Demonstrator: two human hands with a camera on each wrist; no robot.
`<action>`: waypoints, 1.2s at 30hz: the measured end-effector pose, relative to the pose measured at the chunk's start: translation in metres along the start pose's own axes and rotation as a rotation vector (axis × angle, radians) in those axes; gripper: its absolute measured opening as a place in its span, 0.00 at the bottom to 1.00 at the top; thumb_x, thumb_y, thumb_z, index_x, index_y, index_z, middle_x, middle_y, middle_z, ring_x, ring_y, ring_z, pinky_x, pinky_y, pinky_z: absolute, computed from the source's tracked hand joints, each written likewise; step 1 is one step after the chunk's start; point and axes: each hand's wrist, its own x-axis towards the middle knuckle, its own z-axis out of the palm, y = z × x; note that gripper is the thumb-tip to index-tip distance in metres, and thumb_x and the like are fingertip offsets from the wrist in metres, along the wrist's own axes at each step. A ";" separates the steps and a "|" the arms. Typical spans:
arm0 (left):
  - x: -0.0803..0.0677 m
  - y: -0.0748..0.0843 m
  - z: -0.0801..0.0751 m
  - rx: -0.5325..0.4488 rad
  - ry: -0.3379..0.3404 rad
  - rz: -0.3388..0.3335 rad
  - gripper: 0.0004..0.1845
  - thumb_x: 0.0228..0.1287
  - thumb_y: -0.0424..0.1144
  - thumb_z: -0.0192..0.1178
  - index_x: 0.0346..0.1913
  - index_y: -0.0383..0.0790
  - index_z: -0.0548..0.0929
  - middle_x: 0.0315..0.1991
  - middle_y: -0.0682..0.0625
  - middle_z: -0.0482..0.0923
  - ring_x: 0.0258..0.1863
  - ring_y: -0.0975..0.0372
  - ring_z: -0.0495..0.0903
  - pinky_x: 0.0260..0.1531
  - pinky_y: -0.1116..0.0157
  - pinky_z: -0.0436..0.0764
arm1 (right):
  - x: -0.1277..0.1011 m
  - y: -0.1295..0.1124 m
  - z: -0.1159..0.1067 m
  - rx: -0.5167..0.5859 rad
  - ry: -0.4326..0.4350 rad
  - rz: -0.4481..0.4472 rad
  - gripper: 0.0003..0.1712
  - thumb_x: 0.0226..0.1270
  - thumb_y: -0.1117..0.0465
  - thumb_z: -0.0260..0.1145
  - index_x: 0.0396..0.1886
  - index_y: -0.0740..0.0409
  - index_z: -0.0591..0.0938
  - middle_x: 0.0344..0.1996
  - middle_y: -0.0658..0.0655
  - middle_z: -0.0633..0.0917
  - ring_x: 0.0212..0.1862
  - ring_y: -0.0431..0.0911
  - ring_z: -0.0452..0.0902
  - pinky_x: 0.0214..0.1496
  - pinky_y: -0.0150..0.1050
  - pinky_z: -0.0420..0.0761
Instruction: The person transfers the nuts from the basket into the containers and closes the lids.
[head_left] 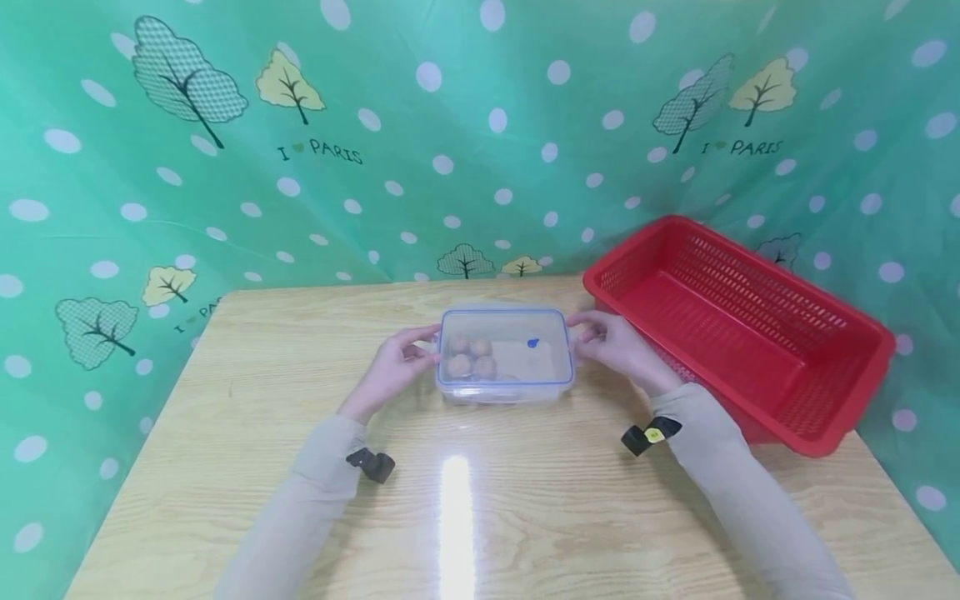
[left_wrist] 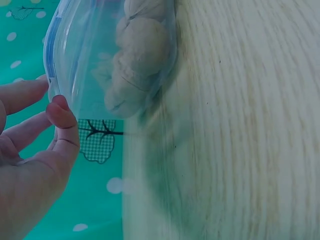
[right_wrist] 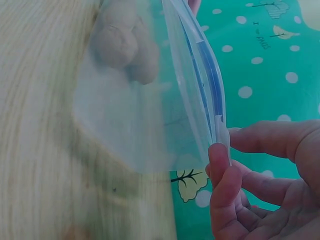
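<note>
A clear plastic food container (head_left: pixel 528 362) with a blue-edged lid is at the middle of the wooden table. Inside it, toward the left end, lie several round beige-brown things (head_left: pixel 471 360), seen through the plastic. My left hand (head_left: pixel 393 367) pinches the tab at the left end with thumb and fingers. At the opposite end my right hand (head_left: pixel 618 346) grips the other tab in the same way. Both wrist views show fingertips on the tab by the lid's rim, with the left hand (left_wrist: pixel 40 150) and the right hand (right_wrist: pixel 265 185) outside the container.
A red perforated plastic basket (head_left: pixel 817 367) stands at the right, slanted, close beside the right forearm. Behind the wooden table (head_left: pixel 525 508) hangs a green polka-dot cloth (head_left: pixel 420 125) with printed trees. A dark wrist camera (head_left: pixel 371 464) sits on the left wrist, another (head_left: pixel 651 435) on the right.
</note>
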 end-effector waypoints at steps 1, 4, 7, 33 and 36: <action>-0.001 0.000 0.000 -0.006 -0.005 -0.001 0.28 0.62 0.28 0.62 0.66 0.32 0.71 0.58 0.37 0.72 0.40 0.52 0.80 0.40 0.64 0.82 | -0.001 0.000 0.000 -0.003 0.001 -0.001 0.26 0.58 0.64 0.66 0.59 0.56 0.78 0.36 0.59 0.81 0.36 0.52 0.76 0.35 0.41 0.79; -0.002 -0.001 0.001 -0.024 -0.013 -0.004 0.28 0.62 0.27 0.62 0.66 0.32 0.70 0.59 0.36 0.71 0.41 0.51 0.80 0.41 0.62 0.82 | -0.003 0.001 0.001 0.000 0.001 -0.007 0.26 0.58 0.64 0.66 0.59 0.56 0.79 0.35 0.59 0.81 0.35 0.52 0.77 0.34 0.41 0.79; -0.003 -0.003 0.001 -0.039 -0.017 -0.015 0.28 0.63 0.28 0.61 0.67 0.32 0.70 0.59 0.36 0.71 0.41 0.52 0.80 0.44 0.59 0.82 | -0.003 0.002 0.002 0.005 0.008 -0.018 0.26 0.58 0.63 0.67 0.58 0.57 0.79 0.35 0.59 0.81 0.35 0.52 0.77 0.34 0.41 0.80; -0.012 -0.007 0.003 -0.120 0.028 -0.039 0.28 0.64 0.28 0.60 0.67 0.31 0.68 0.58 0.33 0.71 0.49 0.47 0.78 0.50 0.57 0.80 | 0.003 -0.005 0.009 -0.064 0.039 -0.130 0.22 0.60 0.67 0.66 0.56 0.62 0.82 0.46 0.61 0.81 0.44 0.53 0.77 0.41 0.46 0.82; -0.012 -0.008 0.000 -0.108 0.028 -0.046 0.28 0.64 0.29 0.61 0.67 0.32 0.67 0.59 0.33 0.71 0.50 0.46 0.78 0.50 0.56 0.79 | 0.006 -0.010 0.012 -0.087 0.038 -0.152 0.22 0.60 0.68 0.66 0.56 0.64 0.82 0.46 0.63 0.83 0.45 0.54 0.79 0.44 0.49 0.82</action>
